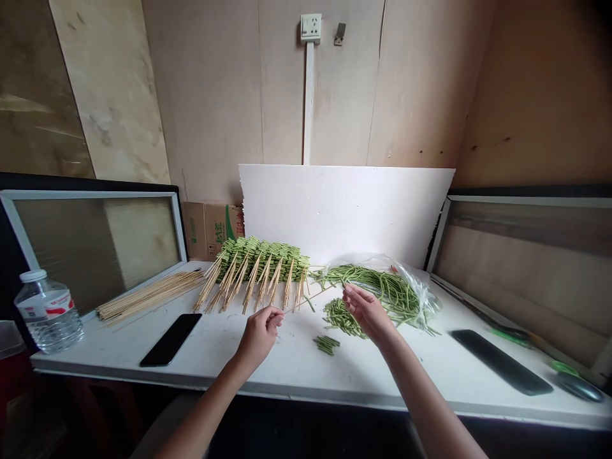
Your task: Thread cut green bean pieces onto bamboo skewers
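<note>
- The person's left hand point(262, 328) is curled nearly closed, thumb against the bent forefinger, gripping one end of a thin, straight wooden stick point(321, 293) that slants up toward the other hand.
- The right hand point(366, 310) is half curled, fingertips drawn together near the stick's far end; whether they pinch anything is too small to tell.
- Just below the stick lies one short green bean piece point(310, 305).
- Under the right hand sits a loose heap of cut bean pieces point(344, 319), slim and matt; nearer the front is a small, neater cluster point(326, 345).
- Behind the right hand, long, ropy beans point(377, 280) coil in a crinkled clear plastic bag point(425, 299).
- Behind the left hand, skewered beans point(268, 255) form a ridged green stack, its bare stick ends fanning forward.
- Further left lie a sheaf of pale sticks point(148, 293), a glossy black phone point(171, 340) and a ribbed, clear bottle point(50, 315).
- The smooth white table point(287, 376) ends in a straight front edge beneath both forearms; room opens between phone and left wrist, and between right forearm and a dark, rounded slab point(502, 361).
- A ragged-sided white board point(349, 210) closes off the back.
</note>
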`<state>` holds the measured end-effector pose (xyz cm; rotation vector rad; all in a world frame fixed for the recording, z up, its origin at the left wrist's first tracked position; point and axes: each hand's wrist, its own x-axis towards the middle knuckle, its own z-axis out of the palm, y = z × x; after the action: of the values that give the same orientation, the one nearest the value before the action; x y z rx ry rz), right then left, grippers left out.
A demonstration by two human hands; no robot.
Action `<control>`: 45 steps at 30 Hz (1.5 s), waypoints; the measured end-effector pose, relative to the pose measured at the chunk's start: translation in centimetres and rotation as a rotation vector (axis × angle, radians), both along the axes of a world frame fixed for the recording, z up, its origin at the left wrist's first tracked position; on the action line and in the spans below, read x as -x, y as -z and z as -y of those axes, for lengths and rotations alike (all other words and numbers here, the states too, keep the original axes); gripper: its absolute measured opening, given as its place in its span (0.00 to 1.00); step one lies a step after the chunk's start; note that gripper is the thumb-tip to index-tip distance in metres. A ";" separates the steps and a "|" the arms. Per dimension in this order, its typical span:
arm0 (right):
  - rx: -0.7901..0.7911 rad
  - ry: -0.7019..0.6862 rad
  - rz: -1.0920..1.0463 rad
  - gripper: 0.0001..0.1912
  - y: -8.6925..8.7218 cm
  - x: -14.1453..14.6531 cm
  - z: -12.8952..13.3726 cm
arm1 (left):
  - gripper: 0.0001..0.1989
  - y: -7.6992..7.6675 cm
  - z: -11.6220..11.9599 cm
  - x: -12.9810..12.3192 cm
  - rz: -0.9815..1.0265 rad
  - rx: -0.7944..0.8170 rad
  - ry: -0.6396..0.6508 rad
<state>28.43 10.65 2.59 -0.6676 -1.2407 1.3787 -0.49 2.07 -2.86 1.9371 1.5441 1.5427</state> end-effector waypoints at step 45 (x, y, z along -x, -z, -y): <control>-0.084 0.132 0.043 0.17 -0.8 2.1 2.5 | 0.10 -0.1 0.3 0.3 -0.150 -0.125 -0.072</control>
<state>26.36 8.12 3.37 -0.7108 -1.2595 1.2026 -0.81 1.74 -2.76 2.1321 1.6283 1.5902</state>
